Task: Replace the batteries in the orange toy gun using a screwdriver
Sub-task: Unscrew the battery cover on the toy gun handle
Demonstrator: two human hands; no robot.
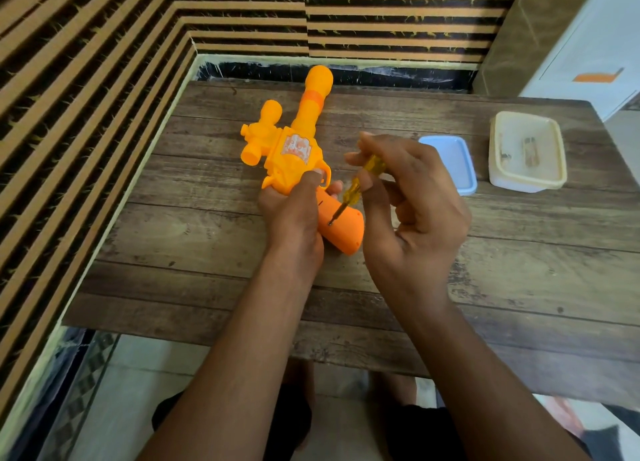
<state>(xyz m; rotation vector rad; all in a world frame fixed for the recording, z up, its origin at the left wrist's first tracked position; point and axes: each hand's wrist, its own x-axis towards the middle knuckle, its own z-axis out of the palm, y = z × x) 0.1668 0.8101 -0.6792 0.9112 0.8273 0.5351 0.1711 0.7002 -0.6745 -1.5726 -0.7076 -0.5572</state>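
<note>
While the left hand (294,215) grips the orange toy gun (298,156) on the wooden table (207,253), the right hand (412,197) pinches a yellow screwdriver (356,187), tip planted on the gun's handle. Blue lid (453,163) and clear box (526,152) sit right.

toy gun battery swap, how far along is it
Early stage. Done: the orange toy gun lies on the table, steadied by the left hand. In hand: the right hand holds the screwdriver, tip on the screw in the grip. Whether it is loosening or tightening, I cannot tell. The cover looks closed; no loose batteries are clearly visible.
</note>
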